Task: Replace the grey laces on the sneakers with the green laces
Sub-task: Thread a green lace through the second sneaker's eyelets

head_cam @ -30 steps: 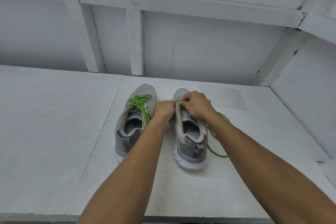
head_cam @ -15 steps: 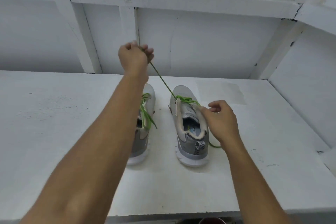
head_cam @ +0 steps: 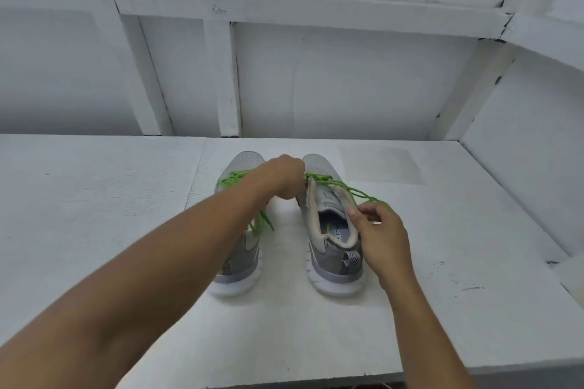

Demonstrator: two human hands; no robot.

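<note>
Two grey sneakers stand side by side on the white table, toes pointing away from me. The left sneaker (head_cam: 243, 259) carries a green lace (head_cam: 232, 180), partly hidden under my forearm. The right sneaker (head_cam: 331, 249) has a green lace (head_cam: 335, 183) threaded through its front eyelets. My left hand (head_cam: 286, 177) is curled at the inner front edge of the right sneaker, gripping the lace there. My right hand (head_cam: 379, 230) pinches the other lace end at the outer collar of that shoe. No grey lace is in view.
The white table (head_cam: 94, 215) ends at a near edge (head_cam: 284, 379) close to me. White panelled walls with beams (head_cam: 221, 73) close the back, and a slanted wall (head_cam: 521, 183) bounds the right side.
My left hand, raised high with the lace pulled taut half a second ago, has come back down to the right sneaker's front. My right hand stays beside the shoe's collar.
</note>
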